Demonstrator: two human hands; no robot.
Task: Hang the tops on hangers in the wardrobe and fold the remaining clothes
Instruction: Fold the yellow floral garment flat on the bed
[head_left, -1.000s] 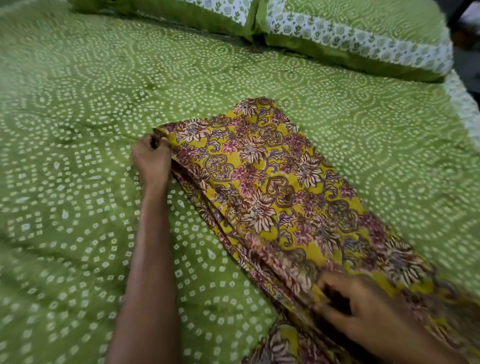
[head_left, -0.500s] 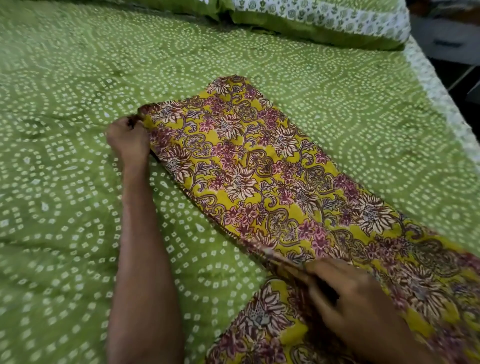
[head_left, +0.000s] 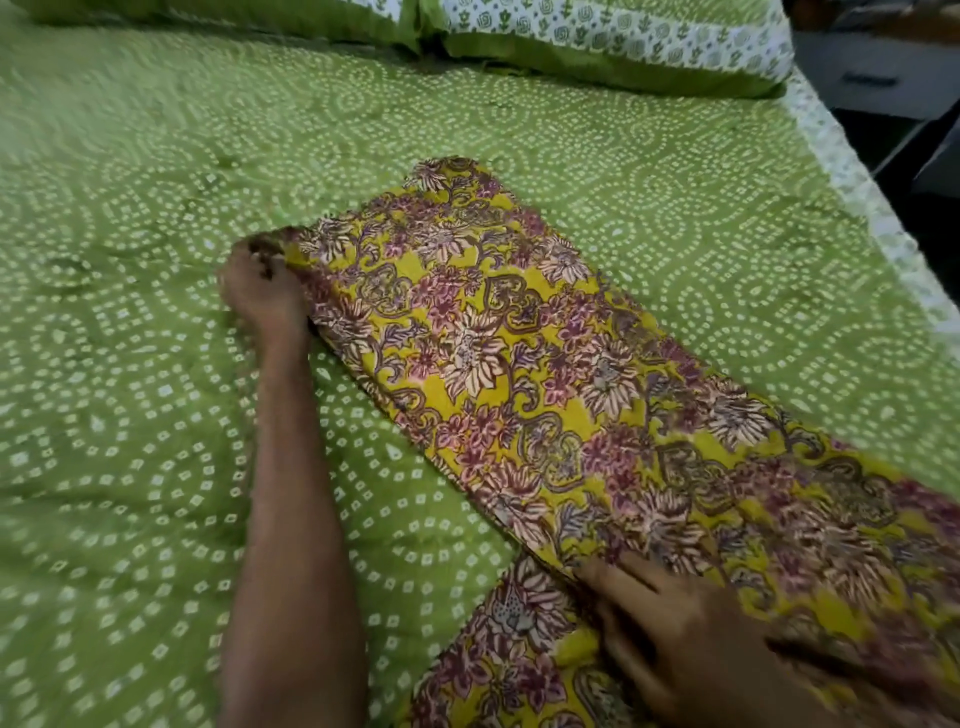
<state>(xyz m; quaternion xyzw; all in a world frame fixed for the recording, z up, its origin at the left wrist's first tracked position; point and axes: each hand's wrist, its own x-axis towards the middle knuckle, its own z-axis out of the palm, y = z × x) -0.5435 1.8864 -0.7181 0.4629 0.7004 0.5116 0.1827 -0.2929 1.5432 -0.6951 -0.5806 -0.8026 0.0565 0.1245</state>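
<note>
Here the left hand (head_left: 262, 291) pinches the floral garment (head_left: 524, 374) at nine o'clock while the right hand (head_left: 691, 644) presses flat at five, apparently mid-fold, next doubling it over.

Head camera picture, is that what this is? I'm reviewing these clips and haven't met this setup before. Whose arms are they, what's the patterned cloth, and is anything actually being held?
Yes. There is no machine here: a person wears one wide-angle camera on the head, looking forward and down at their own two bare hands. They work on a bed covered by a green dotted bedsheet, with pillows along the top edge. A yellow floral garment lies stretched across the sheet. The left hand grips its far corner with curled fingers. The right hand rests on the near part of the cloth; whether it pinches the fabric is blurred.
</note>
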